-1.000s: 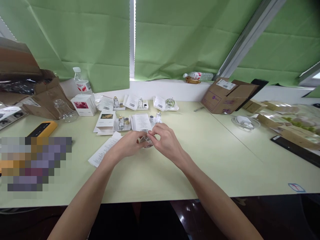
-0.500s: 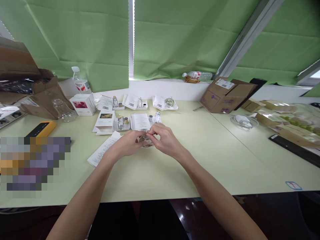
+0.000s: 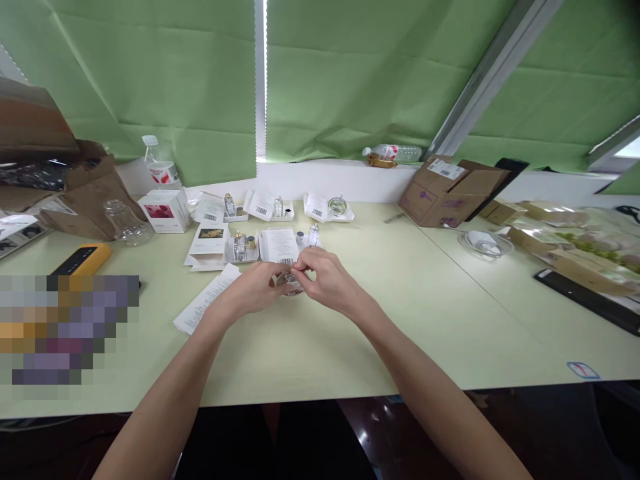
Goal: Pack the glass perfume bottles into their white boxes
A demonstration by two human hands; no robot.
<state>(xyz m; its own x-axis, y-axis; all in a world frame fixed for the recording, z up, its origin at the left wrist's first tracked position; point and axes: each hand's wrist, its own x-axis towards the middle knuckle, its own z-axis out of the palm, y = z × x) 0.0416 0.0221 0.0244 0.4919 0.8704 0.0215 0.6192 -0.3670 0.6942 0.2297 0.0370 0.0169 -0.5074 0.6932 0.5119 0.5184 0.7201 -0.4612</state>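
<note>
Both my hands meet over the middle of the pale green table [image 3: 450,320]. My left hand [image 3: 250,290] is wrapped round a small clear glass bottle [image 3: 290,285] that rests on or just above the tabletop. My right hand [image 3: 325,280] pinches the top of the same bottle with thumb and forefinger. Most of the bottle is hidden by my fingers. Just behind my hands lie white labelled cards [image 3: 280,243] with other small glass bottles [image 3: 240,245] standing beside them.
A printed paper sheet [image 3: 205,307] lies left of my hands. A white box with a red picture [image 3: 163,210], a clear flask [image 3: 125,223] and a yellow device [image 3: 80,259] sit at left. An open cardboard box [image 3: 450,190] and a coiled white cable [image 3: 483,241] are at right.
My hands stay on the small bottle; my right fingers have shifted slightly on its top. The view has drifted a little.
</note>
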